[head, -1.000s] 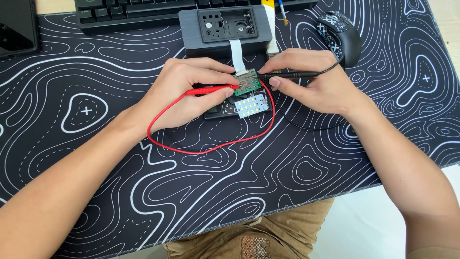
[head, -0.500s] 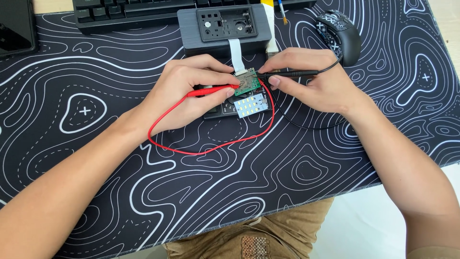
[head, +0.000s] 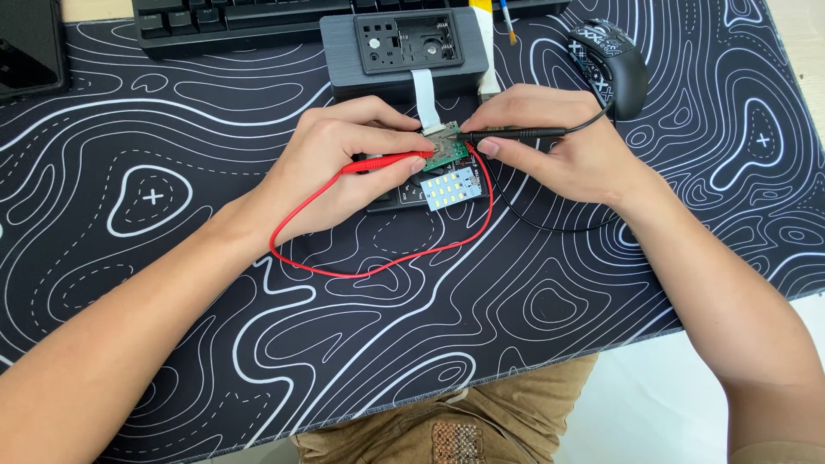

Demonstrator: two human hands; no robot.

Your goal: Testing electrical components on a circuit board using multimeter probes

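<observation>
Here the left hand (head: 344, 163) is closed on one red probe (head: 387, 161), pinched between thumb and fingers, with its tip reaching rightward onto the small green circuit board (head: 447, 150). The right hand (head: 550, 146) is closed on one black probe (head: 516, 133), held the same way, its tip pointing leftward and meeting the same board from the other side. So the board lies between the two hands, just past both sets of fingertips, near the middle of the black desk mat (head: 172, 258) with white contour lines. Just below the board sits one white LED panel (head: 449, 188). One red lead (head: 378, 268) loops toward the person across the mat; one black lead (head: 550, 225) curves under the right hand. Beyond the board stand one grey box (head: 344, 60), one keyboard (head: 232, 17) and one mouse (head: 610, 60).
</observation>
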